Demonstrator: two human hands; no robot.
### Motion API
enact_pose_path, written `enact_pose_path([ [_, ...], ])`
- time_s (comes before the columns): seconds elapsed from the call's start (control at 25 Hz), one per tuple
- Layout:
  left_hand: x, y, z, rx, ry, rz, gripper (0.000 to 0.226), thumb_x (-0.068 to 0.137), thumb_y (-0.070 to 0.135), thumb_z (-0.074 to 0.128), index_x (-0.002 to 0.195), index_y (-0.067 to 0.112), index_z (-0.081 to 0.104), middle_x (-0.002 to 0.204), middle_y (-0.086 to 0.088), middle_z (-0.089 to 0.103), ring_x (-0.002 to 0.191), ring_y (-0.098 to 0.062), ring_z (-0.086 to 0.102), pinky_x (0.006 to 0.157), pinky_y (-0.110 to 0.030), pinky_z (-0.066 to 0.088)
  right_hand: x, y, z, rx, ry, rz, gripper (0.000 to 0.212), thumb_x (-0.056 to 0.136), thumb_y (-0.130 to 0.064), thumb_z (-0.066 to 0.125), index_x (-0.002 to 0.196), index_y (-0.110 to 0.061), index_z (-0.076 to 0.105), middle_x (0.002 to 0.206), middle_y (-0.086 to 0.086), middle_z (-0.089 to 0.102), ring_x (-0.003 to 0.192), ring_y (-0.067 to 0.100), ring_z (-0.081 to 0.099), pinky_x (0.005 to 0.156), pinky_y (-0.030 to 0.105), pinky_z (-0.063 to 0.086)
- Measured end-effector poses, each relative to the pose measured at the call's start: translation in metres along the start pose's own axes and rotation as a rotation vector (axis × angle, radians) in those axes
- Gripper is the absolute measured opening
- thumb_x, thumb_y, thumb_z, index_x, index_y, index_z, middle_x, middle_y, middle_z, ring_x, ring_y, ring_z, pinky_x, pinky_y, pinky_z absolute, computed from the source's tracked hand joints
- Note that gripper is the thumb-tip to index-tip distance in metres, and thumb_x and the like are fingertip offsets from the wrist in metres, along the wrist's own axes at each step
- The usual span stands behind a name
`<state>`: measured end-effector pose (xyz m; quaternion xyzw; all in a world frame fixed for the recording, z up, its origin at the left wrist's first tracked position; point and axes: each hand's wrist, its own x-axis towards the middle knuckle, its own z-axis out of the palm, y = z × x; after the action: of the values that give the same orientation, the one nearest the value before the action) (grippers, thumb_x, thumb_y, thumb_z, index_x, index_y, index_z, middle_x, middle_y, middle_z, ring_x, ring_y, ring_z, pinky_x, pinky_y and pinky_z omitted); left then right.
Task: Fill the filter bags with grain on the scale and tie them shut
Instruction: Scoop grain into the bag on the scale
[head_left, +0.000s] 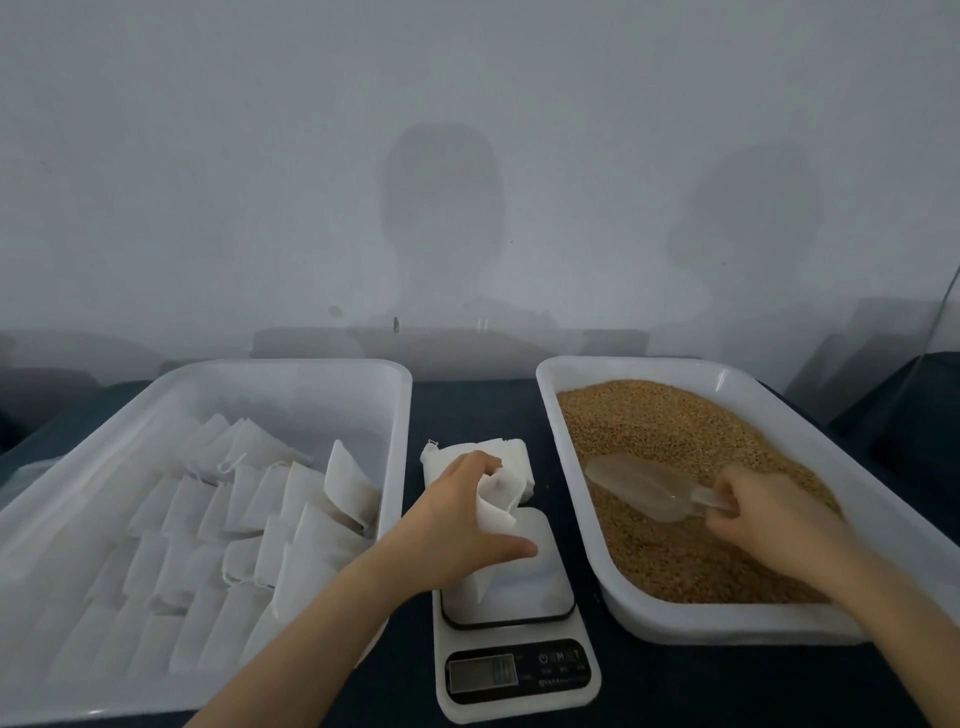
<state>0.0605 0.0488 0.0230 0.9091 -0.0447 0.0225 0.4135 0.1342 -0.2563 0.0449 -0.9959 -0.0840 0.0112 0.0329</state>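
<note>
Fingers (475, 462) of the left hand (462, 519) curl round the upper part of a white filter bag (496, 501), with the thumb stretched out below them. The bare left forearm reaches in from the lower middle, angled up and to the right. The bag is crumpled and stands upright, and its lower end rests on the white platform of a small scale (524, 577) in the middle of the dark surface (467, 400). The scale's display is too dim to read.

The right hand (763, 512) reaches in from the lower right over a white tray (779, 405). Its fingers are wrapped round the handle of a clear plastic scoop (649, 488). The scoop's bowl lies on golden-brown grain (675, 436), which fills most of this tray, and points left and away from the person.

Just behind the scale lies a small stack of folded white bags (519, 449). On the left, a second white tray (291, 366) holds many white drawstring bags (234, 519) in overlapping rows. I cannot tell whether they are filled.
</note>
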Motion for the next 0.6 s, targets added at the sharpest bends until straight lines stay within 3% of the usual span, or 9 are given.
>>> enact_pose_path([
  [0.12, 0.001, 0.000, 0.001, -0.004, -0.019, -0.003, 0.072, 0.067, 0.051, 0.079, 0.121, 0.046, 0.031, 0.107, 0.030, 0.035, 0.092, -0.001, 0.049, 0.058, -0.006, 0.036, 0.006, 0.025, -0.024, -0.264, 0.157, 0.020, 0.011, 0.088, -0.044, 0.054, 0.096, -0.039, 0.049, 0.068, -0.016, 0.054, 0.050, -0.004, 0.052, 0.034, 0.008, 0.033],
  [0.2, 0.001, 0.001, 0.000, -0.020, -0.031, -0.002, 0.069, 0.068, 0.050, 0.079, 0.116, 0.047, 0.030, 0.103, 0.032, 0.035, 0.091, 0.002, 0.048, 0.059, -0.007, 0.037, 0.019, 0.048, -0.039, -0.379, 0.204, 0.038, 0.022, 0.089, -0.052, 0.049, 0.108, -0.040, 0.049, 0.075, -0.015, 0.054, 0.058, -0.002, 0.055, 0.042, 0.012, 0.043],
  [0.32, 0.000, 0.002, -0.001, -0.039, -0.046, 0.005, 0.068, 0.068, 0.050, 0.079, 0.118, 0.043, 0.033, 0.106, 0.028, 0.037, 0.093, 0.003, 0.046, 0.064, -0.009, 0.037, 0.049, 0.061, -0.048, -0.371, 0.114, 0.101, 0.030, 0.090, -0.051, 0.045, 0.110, -0.031, 0.055, 0.086, -0.002, 0.058, 0.073, 0.017, 0.059, 0.066, 0.030, 0.053],
  [0.48, -0.002, 0.001, -0.003, -0.042, -0.061, 0.007, 0.066, 0.070, 0.050, 0.079, 0.116, 0.044, 0.032, 0.103, 0.030, 0.037, 0.093, 0.003, 0.046, 0.065, -0.010, 0.036, 0.080, 0.033, -0.026, -0.523, 0.117, 0.032, 0.029, 0.093, -0.048, 0.042, 0.107, -0.028, 0.057, 0.080, 0.002, 0.058, 0.069, 0.017, 0.054, 0.056, 0.029, 0.044],
  [0.6, -0.001, -0.001, -0.002, -0.037, -0.058, 0.004, 0.067, 0.070, 0.049, 0.079, 0.120, 0.041, 0.035, 0.106, 0.025, 0.039, 0.093, 0.001, 0.047, 0.066, -0.011, 0.037, 0.099, 0.024, -0.007, -0.447, 0.141, -0.056, 0.026, 0.093, -0.043, 0.047, 0.098, -0.023, 0.064, 0.085, -0.001, 0.064, 0.074, 0.015, 0.061, 0.063, 0.029, 0.051],
])
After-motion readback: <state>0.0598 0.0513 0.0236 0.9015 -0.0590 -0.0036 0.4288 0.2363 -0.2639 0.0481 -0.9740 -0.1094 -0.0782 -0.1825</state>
